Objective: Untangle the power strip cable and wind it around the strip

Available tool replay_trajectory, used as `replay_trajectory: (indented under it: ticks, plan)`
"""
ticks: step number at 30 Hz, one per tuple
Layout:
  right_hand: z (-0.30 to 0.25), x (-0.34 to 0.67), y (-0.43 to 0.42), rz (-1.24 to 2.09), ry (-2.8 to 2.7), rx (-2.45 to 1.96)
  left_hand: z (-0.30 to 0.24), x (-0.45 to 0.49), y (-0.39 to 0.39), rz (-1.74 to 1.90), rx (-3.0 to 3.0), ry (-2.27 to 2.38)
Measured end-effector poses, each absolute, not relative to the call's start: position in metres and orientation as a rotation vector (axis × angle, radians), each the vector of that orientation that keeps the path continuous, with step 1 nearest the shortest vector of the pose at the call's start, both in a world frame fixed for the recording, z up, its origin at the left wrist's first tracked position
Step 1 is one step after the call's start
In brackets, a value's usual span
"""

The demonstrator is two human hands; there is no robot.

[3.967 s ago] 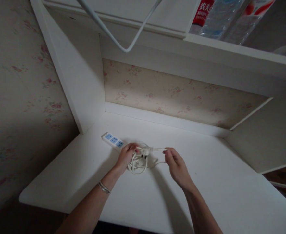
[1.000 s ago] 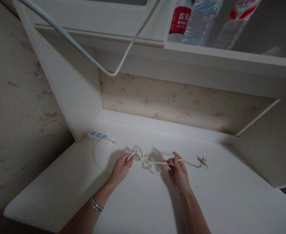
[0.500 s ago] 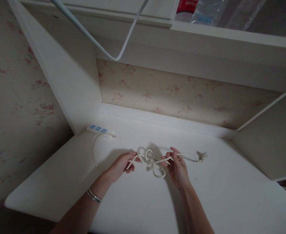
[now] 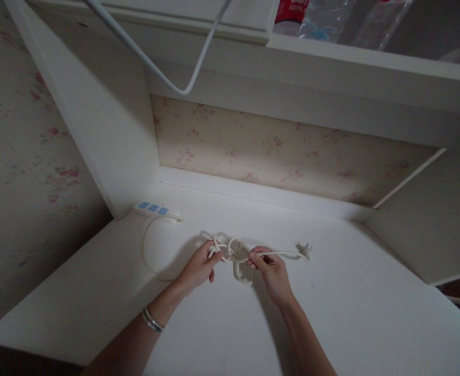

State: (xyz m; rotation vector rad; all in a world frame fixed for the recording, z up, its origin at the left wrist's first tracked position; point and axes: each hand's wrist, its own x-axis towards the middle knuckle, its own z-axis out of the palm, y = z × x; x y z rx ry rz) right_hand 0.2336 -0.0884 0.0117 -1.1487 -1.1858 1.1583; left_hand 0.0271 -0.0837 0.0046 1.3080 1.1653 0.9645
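cord [image 4: 236, 270] is bunched around 6 o'clock in the view, loops between both hands. left hand [image 4: 200, 263] is at 9 from the loops, grip closed on a few turns. right hand [image 4: 272, 274] is at about 4, grip pinched on the stretch running out to the plug [image 4: 303, 251] at 3. power strip [image 4: 153, 208] lies over at 10 on the surface [image 4: 214, 324]. imo with loops like these, a light left pinch works best, so strands can slide. feed slack in from the right instead of yanking, and ease one crossing at a time, or it could cinch tight.
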Motion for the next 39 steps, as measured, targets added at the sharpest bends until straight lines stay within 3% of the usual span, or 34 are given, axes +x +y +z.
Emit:
replay_trajectory:
  ticks: [10, 19, 28, 39]
  plan:
    - [0.006, 0.224, -0.087, 1.259, -1.296, -1.141, 0.019, 0.032, -0.093, 0.832, 1.176, 0.852]
    - [0.009, 0.222, -0.081, 1.509, -0.635, -0.916, 0.022, 0.027, -0.089, 0.929, 0.82, 0.696]
    - [-0.002, 0.219, -0.084, 1.411, -1.069, -1.035, 0.015, 0.032, -0.089, 0.869, 0.617, 0.746]
    - [0.007, 0.22, -0.088, 1.451, -1.477, -0.959, 0.012, 0.038, -0.091, 0.847, 1.509, 0.924]
